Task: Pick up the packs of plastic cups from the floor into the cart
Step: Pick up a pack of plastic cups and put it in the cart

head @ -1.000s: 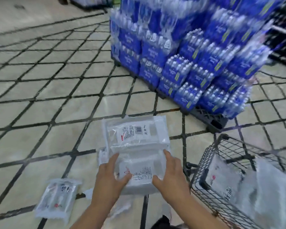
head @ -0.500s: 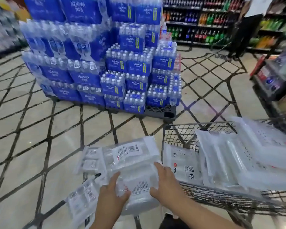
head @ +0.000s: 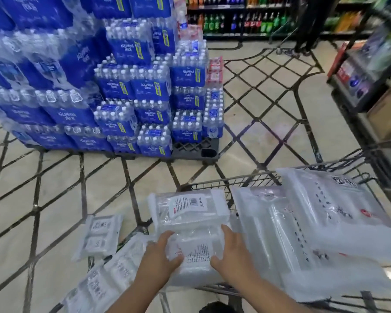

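Left hand (head: 159,256) — fingers spread and pressed on the near left side of a stack of cup packs (head: 190,231). Right hand (head: 231,254) — clamped on the stack's near right side, thumb on top. The stack, clear plastic with white printed labels, is held between both hands at the left edge of the wire cart (head: 212,180), partly over its rim.

In the cart, to the right of the held stack: further large clear packs (head: 314,222), lying tilted and overlapping, filling most of the basket.

On the tiled floor (head: 54,199), left of the hands: one pack on the floor (head: 99,236), flat, and a second pack (head: 104,283) nearer the camera, partly blurred.

Beyond, left and centre: shrink-wrapped cases of bottled water (head: 131,86) with blue labels, piled in tiers on a dark pallet (head: 194,150).

Far back: shelves of drink bottles (head: 235,19); a person's legs (head: 305,26) standing at the aisle, upper right.
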Demonstrator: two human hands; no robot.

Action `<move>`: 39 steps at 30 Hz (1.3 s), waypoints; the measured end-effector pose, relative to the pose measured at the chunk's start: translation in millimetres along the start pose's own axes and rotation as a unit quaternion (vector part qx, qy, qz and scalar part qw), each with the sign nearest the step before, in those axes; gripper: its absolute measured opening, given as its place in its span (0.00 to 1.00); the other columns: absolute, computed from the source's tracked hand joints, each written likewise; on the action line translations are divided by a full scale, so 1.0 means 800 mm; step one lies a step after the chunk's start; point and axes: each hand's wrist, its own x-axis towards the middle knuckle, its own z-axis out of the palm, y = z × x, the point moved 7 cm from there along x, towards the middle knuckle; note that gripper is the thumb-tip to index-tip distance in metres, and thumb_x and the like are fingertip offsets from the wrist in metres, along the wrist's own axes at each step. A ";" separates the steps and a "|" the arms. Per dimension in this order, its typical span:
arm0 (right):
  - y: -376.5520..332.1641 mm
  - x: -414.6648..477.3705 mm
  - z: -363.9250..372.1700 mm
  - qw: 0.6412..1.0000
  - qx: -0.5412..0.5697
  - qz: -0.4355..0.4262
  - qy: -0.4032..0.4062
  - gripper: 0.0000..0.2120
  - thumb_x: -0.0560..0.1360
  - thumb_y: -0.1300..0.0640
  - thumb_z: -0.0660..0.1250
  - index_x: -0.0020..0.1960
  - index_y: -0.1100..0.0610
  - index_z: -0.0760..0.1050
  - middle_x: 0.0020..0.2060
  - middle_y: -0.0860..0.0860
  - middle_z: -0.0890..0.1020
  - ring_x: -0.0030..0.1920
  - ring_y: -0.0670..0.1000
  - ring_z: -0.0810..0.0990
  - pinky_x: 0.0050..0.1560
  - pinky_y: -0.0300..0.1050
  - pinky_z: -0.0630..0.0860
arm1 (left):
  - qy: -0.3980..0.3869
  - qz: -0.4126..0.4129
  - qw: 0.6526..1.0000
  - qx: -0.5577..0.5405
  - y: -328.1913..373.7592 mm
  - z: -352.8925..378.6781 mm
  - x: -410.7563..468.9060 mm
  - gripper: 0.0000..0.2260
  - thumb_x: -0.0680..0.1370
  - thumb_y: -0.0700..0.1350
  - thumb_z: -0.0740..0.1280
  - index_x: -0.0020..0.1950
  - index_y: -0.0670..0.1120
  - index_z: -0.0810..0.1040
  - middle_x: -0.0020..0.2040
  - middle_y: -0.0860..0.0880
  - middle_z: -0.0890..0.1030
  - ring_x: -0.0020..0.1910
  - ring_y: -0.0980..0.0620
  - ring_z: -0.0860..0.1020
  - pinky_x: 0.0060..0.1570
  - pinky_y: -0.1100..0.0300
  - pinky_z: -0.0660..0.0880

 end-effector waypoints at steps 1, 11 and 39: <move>0.011 0.008 -0.002 1.000 0.009 0.010 -0.005 0.43 0.72 0.44 0.68 0.78 0.46 0.46 0.71 0.54 0.61 0.66 0.54 0.69 0.65 0.49 0.70 | -0.007 0.004 1.000 0.010 0.008 0.008 0.008 0.29 0.73 0.58 0.72 0.70 0.65 0.62 0.52 0.49 0.71 0.44 0.55 0.74 0.44 0.61 0.70; 0.063 0.053 -0.005 0.994 0.089 0.060 -0.038 0.46 0.72 0.49 0.71 0.80 0.48 0.45 0.74 0.55 0.59 0.71 0.55 0.66 0.70 0.49 0.67 | -0.095 -0.028 0.992 0.072 0.023 0.053 0.073 0.34 0.71 0.57 0.75 0.72 0.62 0.62 0.52 0.44 0.75 0.41 0.51 0.76 0.36 0.63 0.68; 0.101 0.094 0.042 0.992 0.002 0.082 -0.092 0.49 0.63 0.50 0.75 0.78 0.53 0.55 0.68 0.59 0.70 0.65 0.60 0.72 0.67 0.56 0.71 | -0.182 -0.023 0.977 0.105 0.013 0.108 0.100 0.45 0.76 0.48 0.70 0.80 0.61 0.40 0.81 0.43 0.44 0.78 0.40 0.54 0.73 0.48 0.61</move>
